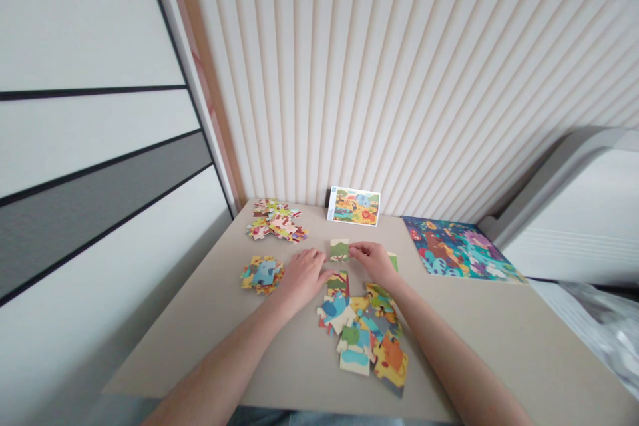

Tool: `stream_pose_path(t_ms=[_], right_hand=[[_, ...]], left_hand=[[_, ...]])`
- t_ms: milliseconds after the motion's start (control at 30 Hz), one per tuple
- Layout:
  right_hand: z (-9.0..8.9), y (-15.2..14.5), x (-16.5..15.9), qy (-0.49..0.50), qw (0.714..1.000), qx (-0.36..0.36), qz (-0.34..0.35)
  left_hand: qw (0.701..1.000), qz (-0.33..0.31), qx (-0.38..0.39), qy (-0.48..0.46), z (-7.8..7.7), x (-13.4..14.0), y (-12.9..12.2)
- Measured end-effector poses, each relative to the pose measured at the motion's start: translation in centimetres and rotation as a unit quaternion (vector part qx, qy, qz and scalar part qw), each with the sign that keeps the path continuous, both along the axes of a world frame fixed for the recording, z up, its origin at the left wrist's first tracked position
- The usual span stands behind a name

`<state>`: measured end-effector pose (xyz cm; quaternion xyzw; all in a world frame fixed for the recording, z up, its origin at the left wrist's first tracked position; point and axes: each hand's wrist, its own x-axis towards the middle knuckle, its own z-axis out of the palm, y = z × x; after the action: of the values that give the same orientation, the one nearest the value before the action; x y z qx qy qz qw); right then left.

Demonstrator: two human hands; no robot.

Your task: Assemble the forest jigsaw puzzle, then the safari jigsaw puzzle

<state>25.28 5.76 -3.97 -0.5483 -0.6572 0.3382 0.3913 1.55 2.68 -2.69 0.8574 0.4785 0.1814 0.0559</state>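
My right hand (373, 261) pinches the right edge of a green and cream puzzle piece (339, 249), which lies on or just above the table. My left hand (305, 274) rests on the table to the left of that piece, fingers stretched out and holding nothing. Just below, between my hands, is a puzzle piece with a red-brown tree (338, 281). Another green piece (393, 261) shows partly behind my right hand. Nearer to me spreads a loose heap of puzzle pieces (367, 319), with blue, yellow and orange animal parts.
A picture card (353, 206) leans upright at the table's back edge. Two piles, one of pink pieces (277, 221) and one of yellow and blue pieces (262, 273), lie at left. A finished dark-blue puzzle (456, 249) lies at right. A ribbed cream panel (324, 80) rises behind.
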Motion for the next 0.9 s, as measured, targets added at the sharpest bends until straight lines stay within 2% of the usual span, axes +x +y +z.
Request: stream_pose_path(t_ms=[133,267,400,567,700,900], right_hand=[[-0.2,0.4,-0.8,-0.107,0.994,0.017,0.01],[0.0,-0.4,0.1,-0.213,0.975,0.069,0.008],[0.3,-1.9,1.4,-0.214,0.973,0.05,0.071],[1.1,-3.8,1.6,-0.217,0.969,0.03,0.113],[1.6,-4.4,1.1,-0.236,0.965,0.028,0.112],[0.9,-4.2,1.0,-0.246,0.962,0.034,0.112]], left_hand=[[1.0,0.025,0.014,-0.004,-0.1,0.1,0.3],[1.0,-0.002,0.024,-0.009,-0.7,0.1,0.4],[0.999,-0.024,0.032,-0.009,-1.2,0.2,0.5],[0.999,-0.035,0.032,-0.016,-1.3,0.1,0.8],[0.998,-0.046,0.03,-0.018,-1.6,0.0,1.1],[0.998,-0.049,0.03,0.005,-2.1,-0.1,1.3]])
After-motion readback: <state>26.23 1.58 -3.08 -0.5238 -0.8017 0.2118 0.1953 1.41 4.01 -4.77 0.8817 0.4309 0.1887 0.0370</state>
